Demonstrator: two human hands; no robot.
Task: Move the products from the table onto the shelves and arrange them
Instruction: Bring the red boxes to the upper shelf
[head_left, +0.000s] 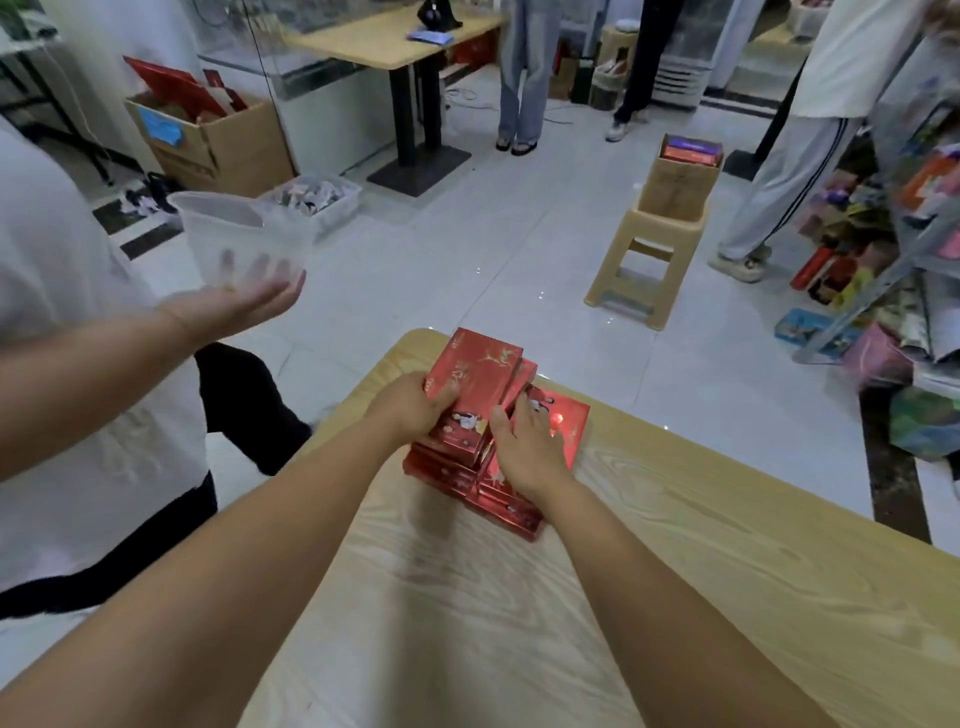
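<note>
As the left hand (415, 410) grips the top red box (475, 371) and the right hand (527, 444) lies flat on the stack (501, 501), pickup begins; next, a squared lift.

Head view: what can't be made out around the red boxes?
All head view.
- Red boxes: count unclear; left hand and right hand cover the stack.
- Right fingers: tips hidden against the top box.
- Shelves: blurred, cut by right edge.
- Their print: too small.
</note>
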